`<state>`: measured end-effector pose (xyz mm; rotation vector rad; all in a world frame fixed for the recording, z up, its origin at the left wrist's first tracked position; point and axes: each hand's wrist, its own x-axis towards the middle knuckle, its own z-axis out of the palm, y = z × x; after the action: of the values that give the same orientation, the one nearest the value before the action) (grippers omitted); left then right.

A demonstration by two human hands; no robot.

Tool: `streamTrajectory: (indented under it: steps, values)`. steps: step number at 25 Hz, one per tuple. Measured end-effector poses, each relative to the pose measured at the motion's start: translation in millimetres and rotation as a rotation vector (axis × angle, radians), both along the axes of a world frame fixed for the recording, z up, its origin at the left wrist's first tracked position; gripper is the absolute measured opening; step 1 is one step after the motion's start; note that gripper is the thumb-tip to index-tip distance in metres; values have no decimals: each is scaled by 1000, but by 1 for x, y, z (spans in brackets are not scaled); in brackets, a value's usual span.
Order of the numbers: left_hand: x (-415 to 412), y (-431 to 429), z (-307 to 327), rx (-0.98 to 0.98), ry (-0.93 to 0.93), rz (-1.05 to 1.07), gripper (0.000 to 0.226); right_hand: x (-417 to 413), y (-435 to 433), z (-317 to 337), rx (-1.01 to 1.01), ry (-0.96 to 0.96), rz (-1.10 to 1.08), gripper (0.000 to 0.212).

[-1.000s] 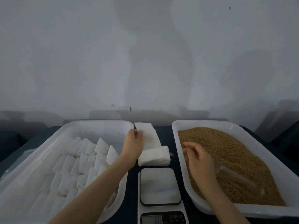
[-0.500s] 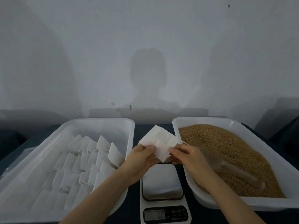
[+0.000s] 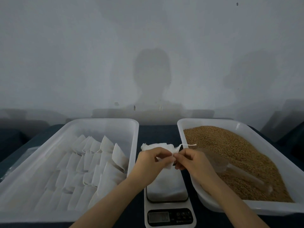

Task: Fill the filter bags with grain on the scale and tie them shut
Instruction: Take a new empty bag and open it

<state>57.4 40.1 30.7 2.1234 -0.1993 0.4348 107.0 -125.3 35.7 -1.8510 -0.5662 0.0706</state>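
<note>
Above the scale (image 3: 167, 193), both hands hold one white filter bag (image 3: 164, 146). My left hand (image 3: 150, 162) pinches its left side. My right hand (image 3: 190, 161) pinches the bag's right edge, where a thin drawstring (image 3: 187, 145) sticks out to the right. The bag looks flat and hangs partly below my fingers. Brown grain (image 3: 230, 150) fills the white tub (image 3: 181, 127) on the right. A clear scoop (image 3: 218, 162) lies in the grain just behind my right hand.
A white tub (image 3: 105, 122) on the left holds several rows of filled white bags (image 3: 92, 163). The scale's display (image 3: 158, 217) faces me at the front edge. A grey wall stands close behind the dark table.
The bag has come down and turned from a raised diamond shape to a flatter hold over the scale. My hands have closed in on its right edge, and the drawstring now shows.
</note>
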Motion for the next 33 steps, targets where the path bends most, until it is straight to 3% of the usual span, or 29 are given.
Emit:
streamTrajectory:
  steps: [8,16,19,22,25,29,30,33]
  values:
    - [-2,-2,0,-97,98,-40,7,1,1,-2,-110,-66,52,20]
    - [5,0,-3,-115,148,162,13,2,2,-8,-54,-94,-90,14]
    - [4,-2,-2,-54,64,155,20,-1,1,-9,5,-227,-74,16]
    - [4,-2,-1,-41,-53,158,22,2,3,-10,-80,-489,-67,30]
    - [3,-2,-5,63,-170,59,21,3,8,-9,-170,-578,-74,18]
    - [2,-3,-8,158,-252,-31,16,1,4,-6,-133,-317,-71,31]
    - [3,-2,-9,191,-240,-22,27,1,3,-5,-105,-207,-68,35]
    - [8,1,-14,343,-49,-33,92,1,-1,-3,-78,-2,-53,29]
